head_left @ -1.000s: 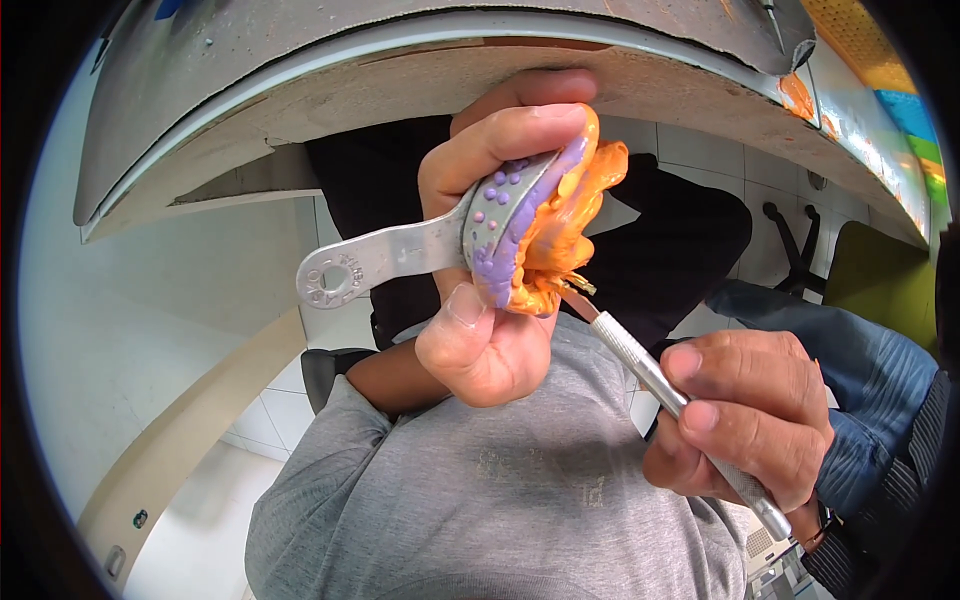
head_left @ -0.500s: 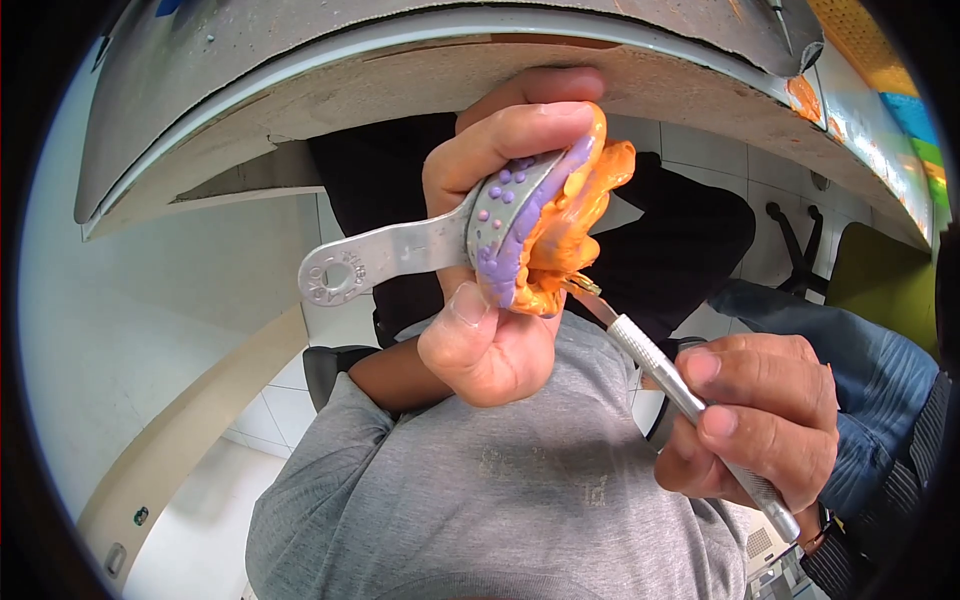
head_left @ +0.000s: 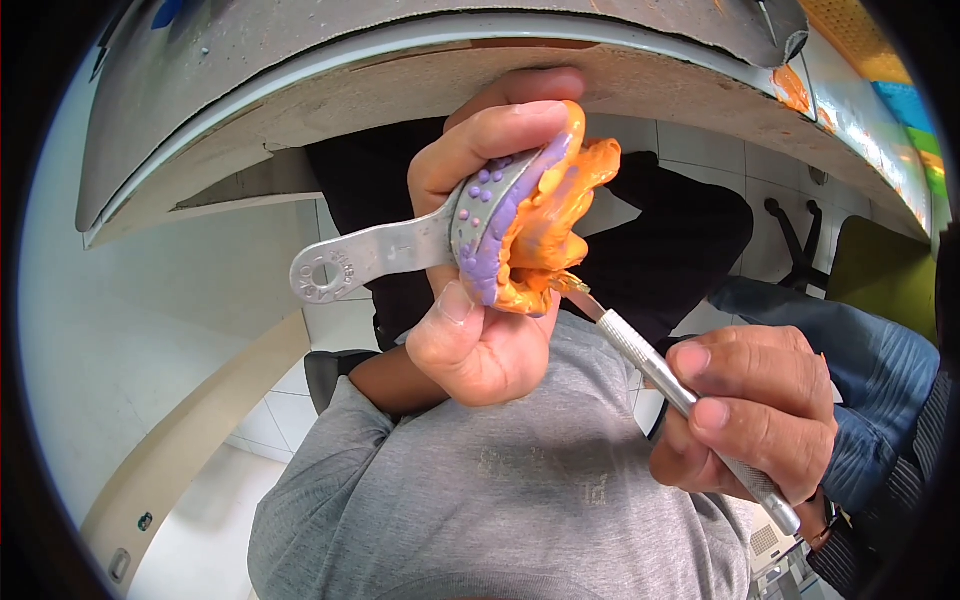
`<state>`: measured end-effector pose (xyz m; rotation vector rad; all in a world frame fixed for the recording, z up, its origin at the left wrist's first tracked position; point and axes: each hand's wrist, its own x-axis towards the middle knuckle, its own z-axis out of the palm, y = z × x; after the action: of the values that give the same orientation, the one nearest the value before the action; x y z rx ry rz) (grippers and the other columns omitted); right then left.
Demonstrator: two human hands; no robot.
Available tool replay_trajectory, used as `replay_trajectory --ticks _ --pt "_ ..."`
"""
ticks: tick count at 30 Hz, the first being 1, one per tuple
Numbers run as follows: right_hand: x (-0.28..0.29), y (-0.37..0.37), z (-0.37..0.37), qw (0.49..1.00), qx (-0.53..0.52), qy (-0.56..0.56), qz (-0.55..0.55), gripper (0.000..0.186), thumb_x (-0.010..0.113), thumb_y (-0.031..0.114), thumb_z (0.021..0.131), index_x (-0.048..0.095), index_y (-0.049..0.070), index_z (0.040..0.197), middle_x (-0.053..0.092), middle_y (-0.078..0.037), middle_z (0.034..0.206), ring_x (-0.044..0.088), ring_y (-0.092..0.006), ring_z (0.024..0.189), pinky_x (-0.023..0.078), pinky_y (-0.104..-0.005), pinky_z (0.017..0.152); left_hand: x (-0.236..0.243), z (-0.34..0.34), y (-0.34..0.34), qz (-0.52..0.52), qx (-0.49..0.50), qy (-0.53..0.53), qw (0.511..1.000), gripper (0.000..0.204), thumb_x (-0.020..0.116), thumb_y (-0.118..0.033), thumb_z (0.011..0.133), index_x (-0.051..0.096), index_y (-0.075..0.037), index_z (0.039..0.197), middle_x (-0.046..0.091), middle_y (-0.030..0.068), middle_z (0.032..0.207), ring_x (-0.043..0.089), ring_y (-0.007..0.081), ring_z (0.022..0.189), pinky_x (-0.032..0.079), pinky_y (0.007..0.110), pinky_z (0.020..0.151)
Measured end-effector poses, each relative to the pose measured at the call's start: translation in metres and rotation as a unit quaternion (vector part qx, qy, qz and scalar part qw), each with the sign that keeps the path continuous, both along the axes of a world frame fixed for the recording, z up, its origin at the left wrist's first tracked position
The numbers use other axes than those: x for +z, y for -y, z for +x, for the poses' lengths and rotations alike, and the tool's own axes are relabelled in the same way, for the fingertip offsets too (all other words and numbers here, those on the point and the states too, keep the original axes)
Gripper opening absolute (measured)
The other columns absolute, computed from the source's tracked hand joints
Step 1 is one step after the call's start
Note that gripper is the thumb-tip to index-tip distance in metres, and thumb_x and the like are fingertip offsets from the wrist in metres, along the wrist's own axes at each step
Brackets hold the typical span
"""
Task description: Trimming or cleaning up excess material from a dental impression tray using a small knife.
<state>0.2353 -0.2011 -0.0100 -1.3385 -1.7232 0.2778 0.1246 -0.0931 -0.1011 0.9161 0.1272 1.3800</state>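
A metal dental impression tray (head_left: 375,258) is in my left hand (head_left: 480,345), its holed handle pointing left. My fingers close round the tray from above and my thumb from below. Purple putty (head_left: 484,275) shows through the tray's holes and along its rim. Orange impression material (head_left: 560,215) fills the open side, which faces right, and stands out in a ragged ridge. My right hand (head_left: 760,405) grips a craft knife (head_left: 645,355) with a knurled silver handle. Its blade tip touches the lower edge of the orange material, and orange smears cover the tip.
Above the hands curves the table edge (head_left: 420,75) with a worn grey mat (head_left: 330,40) on top. Orange smears (head_left: 790,88) mark its right end. At right are a person's jeans (head_left: 850,350) and a green chair (head_left: 885,280); a pale panel (head_left: 190,450) stands at left.
My left hand has shifted slightly left with the impression tray. My right hand and the craft knife have moved slightly left along with it; the blade stays at the orange material's lower edge.
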Motion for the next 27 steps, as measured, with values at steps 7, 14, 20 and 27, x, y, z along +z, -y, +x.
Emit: replay_trajectory --ticks 7,14,20,27 --pt "0.0007 -0.0002 -0.0014 1.0 -0.008 0.0 0.004 0.027 0.07 0.006 0.074 0.056 0.007 0.097 0.064 -0.014 0.087 0.064 -0.02 0.066 0.051 -0.0256 0.056 0.0014 0.0 0.0005 -0.005 -0.002 -0.004 1.0 0.071 0.05 -0.046 0.077 0.039 0.001 0.129 0.04 0.0286 0.132 0.04 0.0376 0.126 0.035 0.046 0.105" --pt "-0.0006 -0.0014 -0.0038 1.0 -0.008 -0.001 -0.002 0.027 0.069 0.006 0.074 0.056 0.007 0.098 0.064 -0.014 0.088 0.065 -0.0197 0.067 0.052 -0.0258 0.057 0.0032 -0.0007 0.0014 -0.013 0.003 -0.002 1.0 0.071 0.052 -0.046 0.077 0.039 0.0 0.129 0.041 0.0285 0.132 0.04 0.0377 0.126 0.035 0.046 0.105" --pt "0.0002 0.0006 -0.0024 1.0 -0.006 0.005 0.003 0.028 0.069 0.006 0.075 0.056 0.007 0.099 0.064 -0.013 0.087 0.065 -0.0193 0.067 0.052 -0.0258 0.057 -0.0008 -0.0009 -0.0018 0.01 -0.01 0.015 1.0 0.072 0.052 -0.047 0.077 0.039 0.0 0.129 0.041 0.0287 0.132 0.04 0.037 0.126 0.035 0.045 0.105" --pt "-0.0026 -0.0021 0.0011 1.0 0.004 0.004 0.009 0.028 0.069 0.006 0.075 0.056 0.006 0.1 0.063 -0.015 0.091 0.065 -0.019 0.066 0.052 -0.0256 0.057 -0.0034 0.0008 -0.0044 0.024 -0.009 0.008 1.0 0.072 0.052 -0.048 0.076 0.039 0.0 0.129 0.041 0.0287 0.132 0.041 0.0371 0.126 0.035 0.045 0.105"
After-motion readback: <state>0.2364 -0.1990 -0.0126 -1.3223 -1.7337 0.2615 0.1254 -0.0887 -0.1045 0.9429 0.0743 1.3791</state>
